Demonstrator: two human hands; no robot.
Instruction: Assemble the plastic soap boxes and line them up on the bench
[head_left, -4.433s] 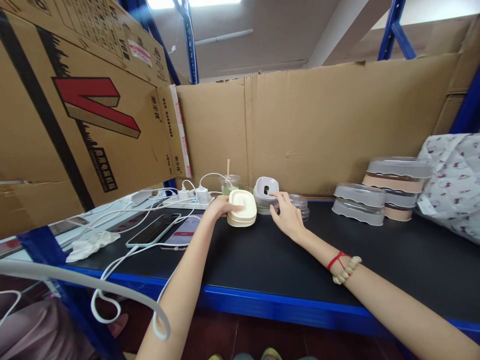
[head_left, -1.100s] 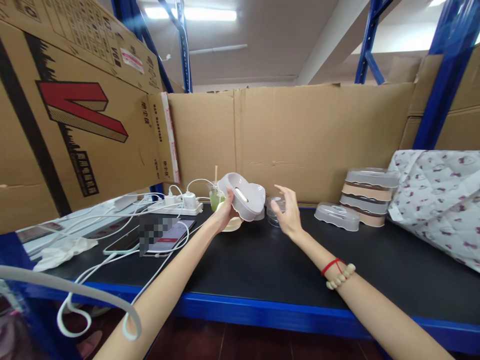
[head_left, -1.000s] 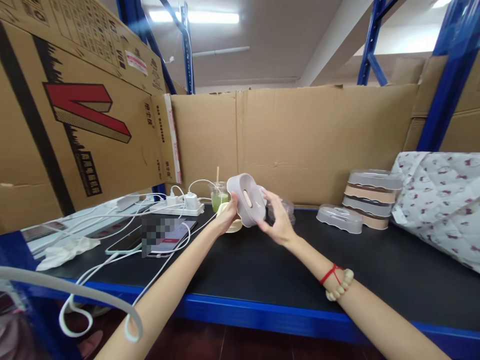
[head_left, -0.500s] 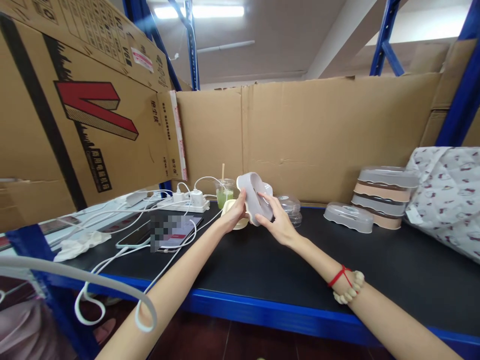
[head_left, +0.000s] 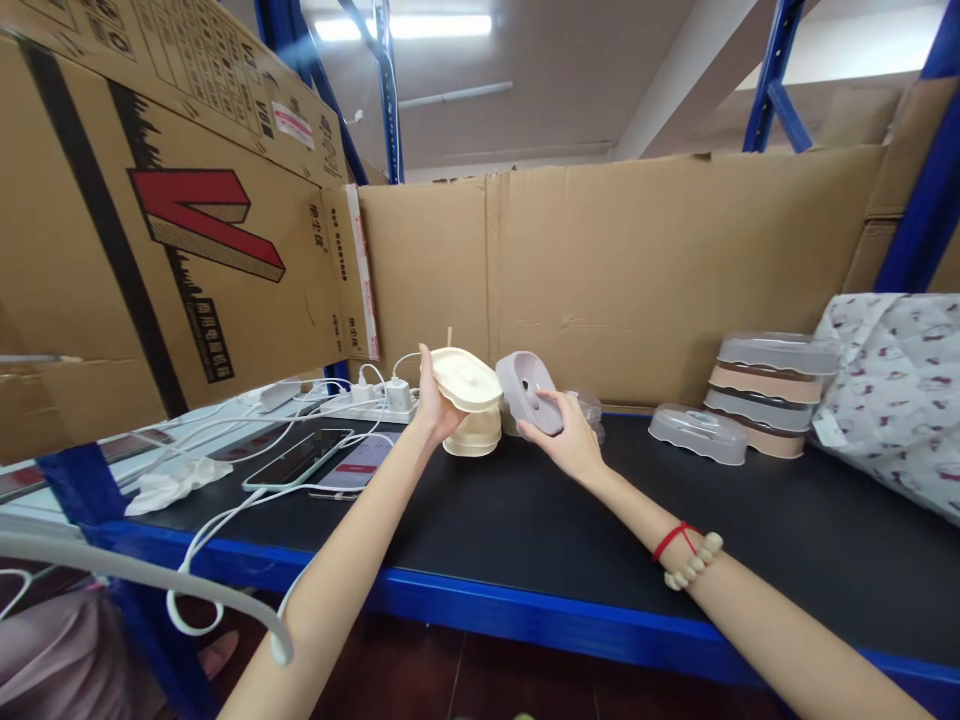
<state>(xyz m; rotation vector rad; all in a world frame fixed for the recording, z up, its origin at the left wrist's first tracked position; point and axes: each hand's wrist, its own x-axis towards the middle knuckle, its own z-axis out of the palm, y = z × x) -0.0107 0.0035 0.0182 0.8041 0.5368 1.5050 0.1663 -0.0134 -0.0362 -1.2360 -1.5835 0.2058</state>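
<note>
My left hand (head_left: 436,405) grips a cream oval dish (head_left: 469,378), thumb up at its left edge and fingers underneath. Just below it, more cream dishes (head_left: 472,437) stand on the black shelf top. In my right hand (head_left: 568,437) is a grey-lilac oval dish (head_left: 531,388), tilted, with dark holes showing in its floor. The two held dishes are side by side, their edges very close; whether they touch I cannot tell. Clear plastic lids (head_left: 590,408) show partly behind my right hand.
Right: a clear-lidded grey box (head_left: 697,435), a stack of grey and peach boxes (head_left: 765,395) and a patterned bag (head_left: 892,390). Left: phones (head_left: 300,460), white cables (head_left: 217,520), a power strip (head_left: 367,405) and a large carton (head_left: 195,240). Cardboard (head_left: 637,280) walls the back.
Both hands were on the grey dish. My left hand has let go of it and now holds up a cream dish, while my right hand keeps the grey one.
</note>
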